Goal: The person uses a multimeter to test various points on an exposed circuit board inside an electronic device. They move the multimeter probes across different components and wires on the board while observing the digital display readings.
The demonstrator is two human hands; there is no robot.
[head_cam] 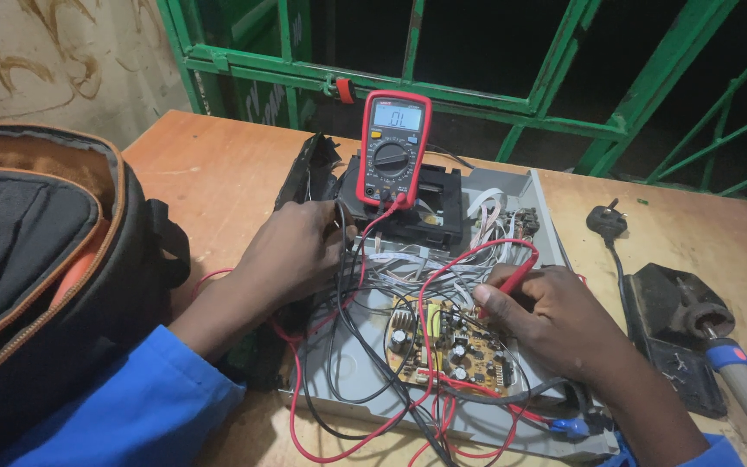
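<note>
Head view, item in hand: opened grey chassis (539, 201), centre frame on the tabletop (218, 164), circuit board (456, 346) exposed. Our right hand (555, 320) pinches the red probe (512, 278) onto the board; our left hand (291, 251) clasps the black lead (339, 259). Multimeter (393, 147) lit; probing appears underway, casing unclosed.

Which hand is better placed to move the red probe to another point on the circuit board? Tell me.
Probably the right hand: it pinches the red probe over the circuit board. The left hand is beside the multimeter.
</note>
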